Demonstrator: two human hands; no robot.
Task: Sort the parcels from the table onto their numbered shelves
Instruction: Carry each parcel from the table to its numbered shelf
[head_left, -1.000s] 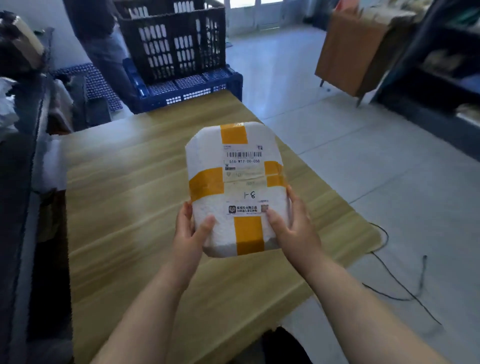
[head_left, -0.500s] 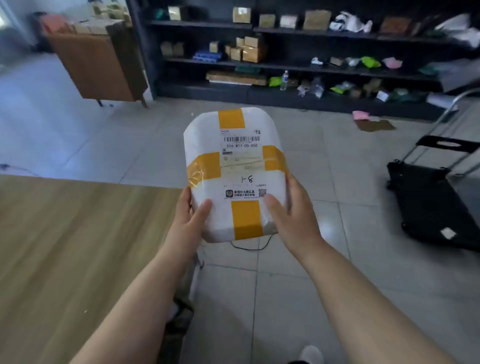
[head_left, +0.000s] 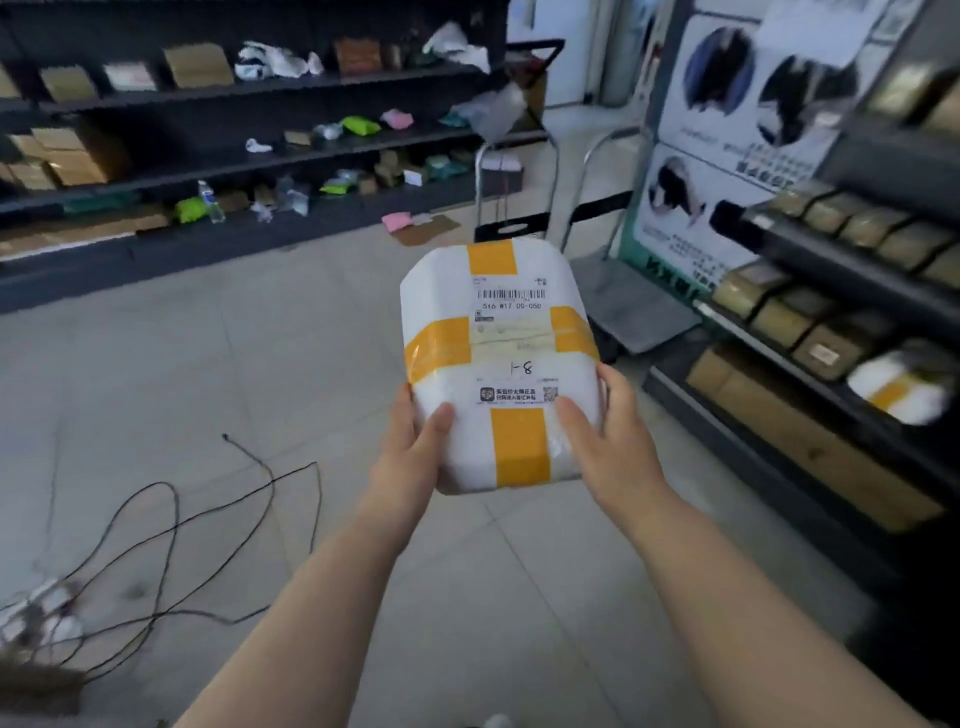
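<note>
The taped parcel (head_left: 498, 364), gripped at its near corners by the left hand (head_left: 410, 457) and right hand (head_left: 608, 441) with thumbs on top, is held just left of the shelf rack (head_left: 810, 249); its handwritten number (head_left: 521, 369) is best kept face-up for matching.

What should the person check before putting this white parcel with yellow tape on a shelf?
1. Grip: left hand and right hand both hold the parcel at its lower end: ok.
2. Handwritten number faces the person, uncovered: ok.
3. Matching shelf number: none readable on the right rack or the far rack: cannot tell.
4. Floor: loose cables lie to the left and a trolley stands just ahead: not ok, step carefully.
5. Free room on the right rack: blurred, and boxes fill much of it: cannot tell.
</note>
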